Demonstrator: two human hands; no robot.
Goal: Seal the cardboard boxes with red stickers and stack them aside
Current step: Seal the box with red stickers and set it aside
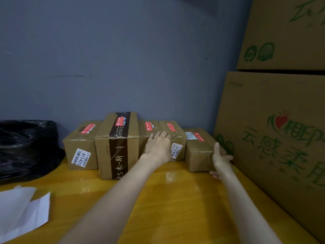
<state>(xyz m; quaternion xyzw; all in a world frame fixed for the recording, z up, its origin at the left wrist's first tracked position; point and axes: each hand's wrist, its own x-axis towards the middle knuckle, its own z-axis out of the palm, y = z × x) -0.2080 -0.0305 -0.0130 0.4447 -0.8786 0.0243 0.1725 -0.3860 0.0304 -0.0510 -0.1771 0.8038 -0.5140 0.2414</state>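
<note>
Several small cardboard boxes stand in a row against the grey wall, each with a red sticker on top. The rightmost box [197, 152] is low and carries a red sticker [199, 137]. My right hand [220, 160] holds its right front corner, thumb up along the side. My left hand [158, 146] lies with straight fingers on the front of two narrow boxes [175, 134] in the middle. To the left are a tall box with a dark tape band [117, 147] and a box with a white label [80, 147].
Two big cartons with green print [274, 129] are stacked close on the right, next to my right hand. A black plastic bag [26, 147] sits at the left. White backing paper [22, 210] lies at the front left of the yellow table [175, 199].
</note>
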